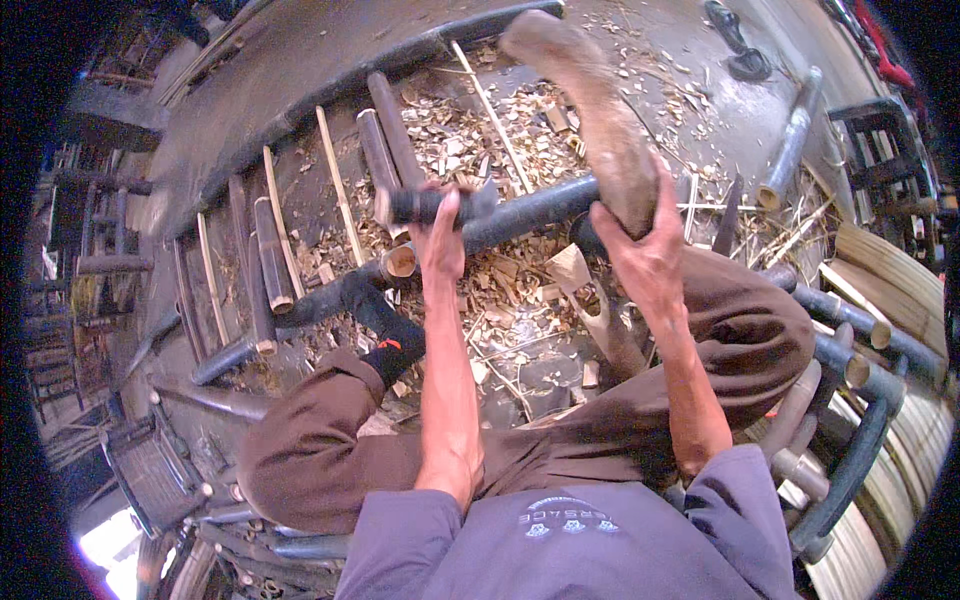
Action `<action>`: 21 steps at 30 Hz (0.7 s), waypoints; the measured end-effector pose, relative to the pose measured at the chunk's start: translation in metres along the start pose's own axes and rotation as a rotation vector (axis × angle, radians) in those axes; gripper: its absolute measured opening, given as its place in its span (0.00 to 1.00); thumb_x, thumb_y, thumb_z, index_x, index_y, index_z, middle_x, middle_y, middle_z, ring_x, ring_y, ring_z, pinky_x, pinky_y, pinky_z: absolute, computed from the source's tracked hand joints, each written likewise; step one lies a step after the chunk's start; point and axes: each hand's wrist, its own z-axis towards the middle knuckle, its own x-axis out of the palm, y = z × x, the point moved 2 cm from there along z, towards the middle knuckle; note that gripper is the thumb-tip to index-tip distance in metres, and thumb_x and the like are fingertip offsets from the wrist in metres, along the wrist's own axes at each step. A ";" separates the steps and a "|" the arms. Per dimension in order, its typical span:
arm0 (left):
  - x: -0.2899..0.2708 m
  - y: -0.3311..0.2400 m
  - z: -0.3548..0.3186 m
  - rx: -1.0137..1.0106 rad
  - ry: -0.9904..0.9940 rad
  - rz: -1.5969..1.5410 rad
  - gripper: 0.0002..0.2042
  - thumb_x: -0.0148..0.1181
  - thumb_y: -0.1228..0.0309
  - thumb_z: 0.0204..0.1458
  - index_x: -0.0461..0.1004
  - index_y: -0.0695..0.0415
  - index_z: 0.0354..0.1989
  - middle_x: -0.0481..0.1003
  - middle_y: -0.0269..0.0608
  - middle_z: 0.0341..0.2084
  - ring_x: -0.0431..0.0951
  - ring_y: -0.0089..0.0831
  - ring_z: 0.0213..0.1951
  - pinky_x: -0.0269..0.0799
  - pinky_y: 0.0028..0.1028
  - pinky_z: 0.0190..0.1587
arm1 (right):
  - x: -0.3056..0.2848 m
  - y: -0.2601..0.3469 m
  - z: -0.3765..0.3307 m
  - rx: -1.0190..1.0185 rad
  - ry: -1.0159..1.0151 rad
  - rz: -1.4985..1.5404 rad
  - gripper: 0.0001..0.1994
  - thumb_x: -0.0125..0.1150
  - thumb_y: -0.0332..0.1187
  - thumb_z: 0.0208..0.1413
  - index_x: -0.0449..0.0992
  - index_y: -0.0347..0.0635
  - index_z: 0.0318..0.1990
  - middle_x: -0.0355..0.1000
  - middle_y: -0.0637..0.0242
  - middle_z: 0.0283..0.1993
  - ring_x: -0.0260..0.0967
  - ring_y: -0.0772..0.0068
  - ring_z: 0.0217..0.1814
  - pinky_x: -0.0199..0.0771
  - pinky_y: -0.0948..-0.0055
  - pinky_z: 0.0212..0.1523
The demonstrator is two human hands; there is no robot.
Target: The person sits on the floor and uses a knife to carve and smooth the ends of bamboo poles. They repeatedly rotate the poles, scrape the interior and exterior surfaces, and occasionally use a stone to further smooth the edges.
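My left hand (438,240) is closed round a short dark cylinder (410,206), which lies crosswise above a dark bamboo pole (530,215). Its right end looks grey, and blur hides whether that is a blade. Raised on the right, my right hand (645,245) grips the lower end of a thick, curved wooden club (600,110). The club points up and away and is smeared by motion. Beneath the hands, a pale piece of shaped wood (600,315) stands between my legs among wood chips (510,280).
Several bamboo tubes (272,255) and thin pale sticks (340,185) lie across the poles on the left. More chips (480,140) cover the ground ahead. Dark sandals (740,45) sit at the far right. Jointed bamboo frames (860,400) and split strips (890,270) are at my right.
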 end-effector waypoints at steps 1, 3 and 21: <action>-0.021 0.007 -0.012 0.008 -0.020 -0.011 0.17 0.63 0.77 0.48 0.66 0.54 0.46 0.76 0.43 0.38 0.77 0.35 0.43 0.69 0.37 0.54 | 0.010 0.008 -0.002 -0.028 0.020 -0.003 0.38 0.68 0.31 0.45 0.56 0.40 0.64 0.69 0.45 0.54 0.69 0.53 0.57 0.68 0.63 0.57; -0.050 0.020 -0.034 0.015 -0.067 -0.044 0.16 0.61 0.79 0.49 0.65 0.55 0.45 0.76 0.44 0.37 0.77 0.37 0.43 0.68 0.40 0.54 | 0.022 0.025 -0.007 -0.080 0.065 -0.021 0.37 0.68 0.31 0.45 0.56 0.39 0.64 0.71 0.45 0.52 0.71 0.52 0.55 0.70 0.62 0.55; -0.080 0.049 -0.037 0.110 -0.142 -0.052 0.15 0.62 0.81 0.46 0.68 0.56 0.41 0.77 0.42 0.36 0.77 0.36 0.42 0.68 0.37 0.54 | 0.053 0.069 -0.020 -0.312 0.142 -0.131 0.38 0.68 0.32 0.43 0.57 0.40 0.63 0.71 0.44 0.50 0.73 0.45 0.51 0.74 0.58 0.50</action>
